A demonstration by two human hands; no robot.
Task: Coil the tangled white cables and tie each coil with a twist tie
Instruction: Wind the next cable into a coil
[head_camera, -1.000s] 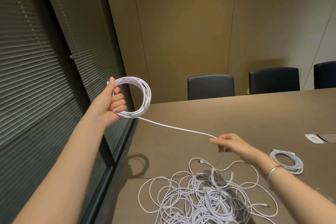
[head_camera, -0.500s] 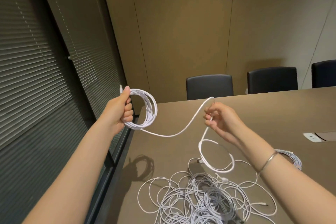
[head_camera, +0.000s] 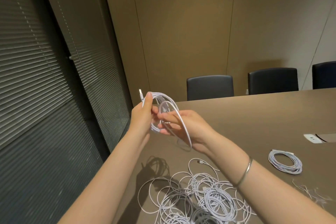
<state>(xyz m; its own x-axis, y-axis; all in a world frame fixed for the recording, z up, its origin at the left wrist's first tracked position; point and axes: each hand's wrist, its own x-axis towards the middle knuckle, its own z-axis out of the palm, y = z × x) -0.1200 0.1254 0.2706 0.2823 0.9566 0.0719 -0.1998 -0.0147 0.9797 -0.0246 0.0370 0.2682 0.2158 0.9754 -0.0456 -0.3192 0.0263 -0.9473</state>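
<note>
- At nine o'clock, the blinds [head_camera: 45, 85] fill the side of the view, well apart from the work.
- Just left of centre, the left hand [head_camera: 143, 114] grips the coil [head_camera: 163, 100] in the air above the table [head_camera: 254, 114], fingers curled round the gathered loops, thumb on top — likely so the turns cannot spring apart; a connector [head_camera: 140, 94] sticks up past the thumb.
- At centre, the right hand [head_camera: 183, 125] meets the coil, fingers partly curled and pinching the newest loop, which arcs over its wrist; it seems to be laying that turn against the rest.
- At six o'clock, the tangled cables [head_camera: 200, 198] lie loose on the table, waiting.
- At four o'clock, a finished coil [head_camera: 285, 162] lies set aside, clear of the tangle.
- Near it, at the edge, thin strands — possibly the twist ties [head_camera: 312, 194] — lie within reach; too blurred to be sure.
</note>
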